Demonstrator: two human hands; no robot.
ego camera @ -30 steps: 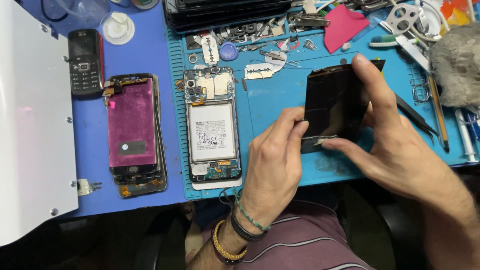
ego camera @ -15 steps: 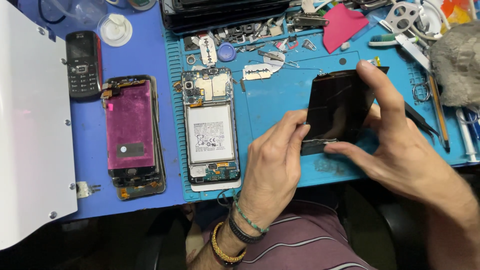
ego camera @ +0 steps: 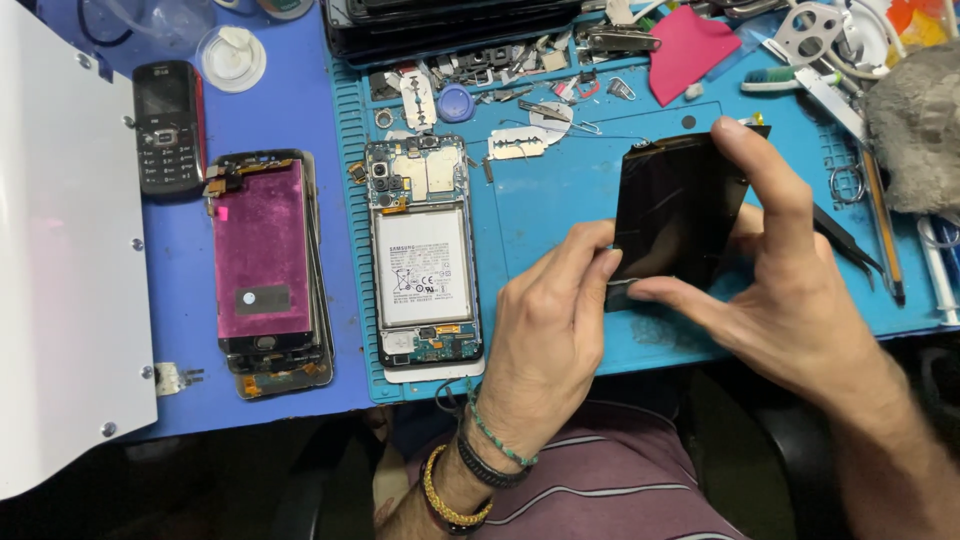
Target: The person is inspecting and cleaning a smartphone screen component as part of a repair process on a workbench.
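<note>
My right hand [ego camera: 790, 300] holds a dark glossy phone screen panel [ego camera: 675, 215] upright above the blue work mat [ego camera: 560, 190], index finger on its top right corner, thumb at its lower edge. My left hand [ego camera: 545, 330] pinches the panel's lower left corner with thumb and fingertips. Left of my hands lies an opened smartphone [ego camera: 425, 260] with its white battery and circuit boards exposed.
A stack of screens with a magenta back [ego camera: 265, 260] lies further left, next to a small black keypad phone [ego camera: 168, 125]. A white panel [ego camera: 60, 250] covers the left side. Small parts, razor blades [ego camera: 515, 147], tweezers [ego camera: 850, 245], a pink cloth [ego camera: 700, 45] and tools crowd the mat's top and right.
The screen panel has tilted and shifted slightly in my hands; my left fingers have moved up along its lower left corner. The rest is unchanged.
</note>
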